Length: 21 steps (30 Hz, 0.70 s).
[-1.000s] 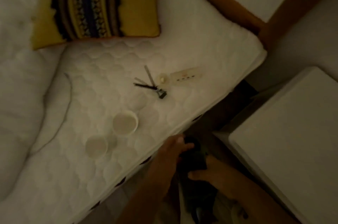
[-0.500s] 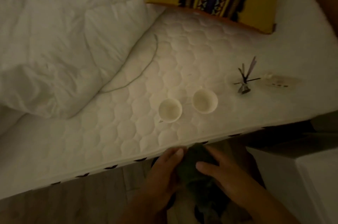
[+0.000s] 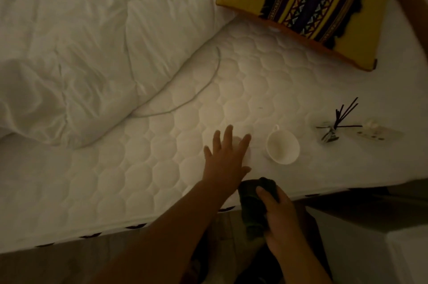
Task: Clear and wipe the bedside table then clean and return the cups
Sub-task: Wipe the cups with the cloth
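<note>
Nearest to the camera, the right hand (image 3: 281,221) is clenched around a dark cloth (image 3: 253,200) at the edge of the mattress (image 3: 143,167). Just beyond it, the left hand (image 3: 225,156) lies with spread fingers over one white cup (image 3: 236,142), which stands on the mattress and is mostly hidden under the palm (I cannot tell if the grip really closes on it). The second cup (image 3: 283,147) stands just to the right of this hand, apart from it, open side up with its handle pointing away. Further right lie a small bundle of dark sticks (image 3: 340,119) and a pale flat strip (image 3: 379,134). Farther back are the white duvet (image 3: 81,40) and a yellow patterned pillow (image 3: 312,1).
</note>
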{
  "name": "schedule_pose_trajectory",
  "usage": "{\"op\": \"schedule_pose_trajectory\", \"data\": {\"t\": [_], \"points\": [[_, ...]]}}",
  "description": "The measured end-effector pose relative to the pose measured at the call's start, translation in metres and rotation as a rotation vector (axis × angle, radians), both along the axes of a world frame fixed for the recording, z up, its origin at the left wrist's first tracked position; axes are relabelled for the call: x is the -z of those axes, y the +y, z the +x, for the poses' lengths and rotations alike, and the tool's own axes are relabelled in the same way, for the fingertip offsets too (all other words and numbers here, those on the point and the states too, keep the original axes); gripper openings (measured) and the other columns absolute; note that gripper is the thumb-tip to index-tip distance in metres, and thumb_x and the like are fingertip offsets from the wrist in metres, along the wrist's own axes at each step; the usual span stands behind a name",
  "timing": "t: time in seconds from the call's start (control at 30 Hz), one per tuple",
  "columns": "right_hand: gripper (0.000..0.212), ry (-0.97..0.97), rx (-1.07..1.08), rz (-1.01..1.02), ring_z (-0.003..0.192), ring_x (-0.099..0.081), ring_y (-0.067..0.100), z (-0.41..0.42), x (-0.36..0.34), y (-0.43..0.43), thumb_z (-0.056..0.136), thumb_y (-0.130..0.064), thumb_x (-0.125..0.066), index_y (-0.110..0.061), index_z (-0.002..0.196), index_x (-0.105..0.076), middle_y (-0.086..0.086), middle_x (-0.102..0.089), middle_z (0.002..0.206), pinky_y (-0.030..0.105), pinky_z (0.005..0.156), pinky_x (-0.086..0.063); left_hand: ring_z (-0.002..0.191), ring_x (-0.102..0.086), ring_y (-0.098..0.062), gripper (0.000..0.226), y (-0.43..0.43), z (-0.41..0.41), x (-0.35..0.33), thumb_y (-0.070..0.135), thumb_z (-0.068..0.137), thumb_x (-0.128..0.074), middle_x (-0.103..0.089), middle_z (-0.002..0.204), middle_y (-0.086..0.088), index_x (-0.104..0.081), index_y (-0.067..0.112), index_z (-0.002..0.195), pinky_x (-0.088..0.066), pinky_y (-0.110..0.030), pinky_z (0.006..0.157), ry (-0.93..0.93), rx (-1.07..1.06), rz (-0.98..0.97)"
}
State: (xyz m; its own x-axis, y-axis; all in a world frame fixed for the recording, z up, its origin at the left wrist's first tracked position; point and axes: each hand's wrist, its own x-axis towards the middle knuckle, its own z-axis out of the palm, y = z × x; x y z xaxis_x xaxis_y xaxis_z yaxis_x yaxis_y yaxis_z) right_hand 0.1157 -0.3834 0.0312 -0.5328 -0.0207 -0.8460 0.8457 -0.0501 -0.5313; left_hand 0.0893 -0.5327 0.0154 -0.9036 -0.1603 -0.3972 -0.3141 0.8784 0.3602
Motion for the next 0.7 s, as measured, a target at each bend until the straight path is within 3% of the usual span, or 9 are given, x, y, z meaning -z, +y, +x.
{"op": "schedule_pose_trajectory", "data": {"t": [0.1, 0.17, 0.23, 0.33, 0.4, 0.47, 0.53, 0.6, 0.7], "points": [[0.028, 0.170, -0.243, 0.185, 0.102, -0.066, 0.023, -0.007, -0.005, -0.004, 0.089, -0.029, -0.068, -0.032, 0.115, -0.061, 0.004, -0.067, 0.117, 0.047, 0.088, -0.057, 0.128, -0.032, -0.036, 0.079, -0.006, -0.006, 0.005, 0.041, 0.082, -0.068, -0.020, 0.148, -0.008, -0.019, 0.035, 0.144, -0.046, -0.052, 0.098, -0.029, -0.084, 0.144], [0.038, 0.288, -0.370, 0.265, 0.113, -0.059, 0.018, -0.013, -0.014, -0.007, 0.089, -0.030, -0.066, -0.029, 0.126, -0.056, -0.001, -0.062, 0.126, 0.047, 0.101, -0.050, 0.118, -0.038, -0.031, 0.076, -0.011, -0.007, 0.002, 0.040, 0.079, -0.069, -0.030, 0.137, -0.006, -0.026, 0.031, 0.141, -0.049, -0.047, 0.092, -0.024, -0.181, 0.209], [0.050, 0.372, -0.397, 0.259, 0.123, -0.054, 0.019, -0.015, -0.020, -0.009, 0.091, -0.028, -0.064, -0.024, 0.139, -0.048, -0.001, -0.057, 0.135, 0.048, 0.107, -0.045, 0.105, -0.047, -0.023, 0.062, -0.017, -0.007, -0.007, 0.040, 0.081, -0.066, -0.041, 0.122, -0.003, -0.037, 0.029, 0.135, -0.051, -0.039, 0.084, -0.073, -0.398, 0.414], [0.049, 0.411, -0.239, 0.125, 0.121, -0.056, 0.018, -0.010, -0.032, -0.026, 0.093, -0.023, -0.059, -0.026, 0.141, -0.046, -0.001, -0.059, 0.133, 0.047, 0.101, -0.049, 0.074, -0.060, -0.015, 0.035, -0.014, 0.005, -0.022, 0.041, 0.090, -0.054, -0.061, 0.094, 0.000, -0.052, 0.027, 0.122, -0.051, -0.027, 0.055, -0.079, -0.664, 0.806], [0.042, 0.445, -0.157, 0.123, 0.108, -0.062, 0.013, -0.004, -0.039, -0.043, 0.094, -0.032, -0.056, -0.031, 0.135, -0.051, -0.008, -0.063, 0.120, 0.039, 0.086, -0.056, 0.067, -0.061, -0.014, 0.034, -0.007, 0.015, -0.034, 0.043, 0.092, -0.047, -0.065, 0.088, -0.003, -0.055, 0.027, 0.120, -0.046, -0.023, 0.047, -0.093, -0.755, 0.883], [0.027, 0.542, -0.174, 0.259, 0.097, -0.064, 0.011, -0.007, -0.043, -0.055, 0.095, -0.038, -0.053, -0.030, 0.120, -0.059, -0.009, -0.065, 0.105, 0.029, 0.076, -0.053, 0.066, -0.062, -0.011, 0.026, -0.004, 0.024, -0.043, 0.043, 0.092, -0.047, -0.064, 0.084, 0.003, -0.057, 0.029, 0.111, -0.045, -0.021, 0.046, -0.061, -0.770, 0.870], [0.015, 0.539, -0.167, 0.273, 0.092, -0.065, 0.015, -0.017, -0.048, -0.059, 0.095, -0.037, -0.054, -0.029, 0.101, -0.065, -0.003, -0.068, 0.097, 0.031, 0.077, -0.052, 0.072, -0.061, -0.007, 0.015, -0.009, 0.031, -0.052, 0.043, 0.091, -0.050, -0.061, 0.084, 0.013, -0.058, 0.037, 0.102, -0.046, -0.023, 0.053, 0.018, -0.721, 0.792], [0.013, 0.472, -0.225, 0.177, 0.089, -0.066, 0.017, -0.030, -0.054, -0.059, 0.094, -0.037, -0.056, -0.035, 0.087, -0.067, -0.003, -0.071, 0.091, 0.035, 0.079, -0.054, 0.073, -0.060, -0.005, 0.014, -0.020, 0.035, -0.065, 0.043, 0.091, -0.051, -0.061, 0.082, 0.015, -0.061, 0.039, 0.100, -0.045, -0.021, 0.053, 0.052, -0.656, 0.765], [0.020, 0.390, -0.377, 0.000, 0.083, -0.071, 0.016, -0.043, -0.065, -0.058, 0.091, -0.042, -0.058, -0.044, 0.079, -0.074, -0.011, -0.075, 0.085, 0.034, 0.072, -0.059, 0.077, -0.063, -0.015, 0.022, -0.035, 0.040, -0.086, 0.041, 0.093, -0.051, -0.065, 0.090, 0.006, -0.066, 0.032, 0.107, -0.046, -0.022, 0.049, 0.027, -0.613, 0.882]]}}
